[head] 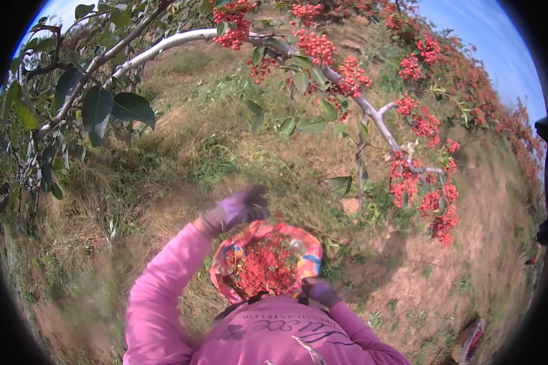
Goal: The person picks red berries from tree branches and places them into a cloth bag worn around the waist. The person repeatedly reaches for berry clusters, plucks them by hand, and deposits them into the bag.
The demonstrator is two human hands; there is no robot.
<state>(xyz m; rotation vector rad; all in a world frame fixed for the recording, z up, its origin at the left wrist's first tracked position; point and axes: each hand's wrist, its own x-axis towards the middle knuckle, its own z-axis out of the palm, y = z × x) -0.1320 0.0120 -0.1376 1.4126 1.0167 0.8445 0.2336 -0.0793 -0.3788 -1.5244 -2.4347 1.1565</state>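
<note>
My left hand (pixel 239 207), in a purple-and-grey glove, is raised just beyond the far left rim of a colourful patterned cloth bag (pixel 311 244). Its fingers look apart and nothing shows in them; motion blurs it slightly. The bag hangs at my waist with its mouth wide, holding many red berry clusters (pixel 267 269) that look like Sichuan pepper. At the bag's near right rim, my gloved right hand (pixel 322 291) grips the edge, its fingers partly hidden. Ahead, a pale bare branch (pixel 379 118) arches across, bearing red clusters (pixel 317 48) and green leaves.
Large dark leaves (pixel 98 109) and thinner branches crowd the left. The drooping branch tip carries low clusters (pixel 440 219) at the right. More red-fruited bushes (pixel 475 86) line the far right. Dry grass covers the ground (pixel 178 118). A partly seen object with red on it (pixel 470 340) lies at lower right.
</note>
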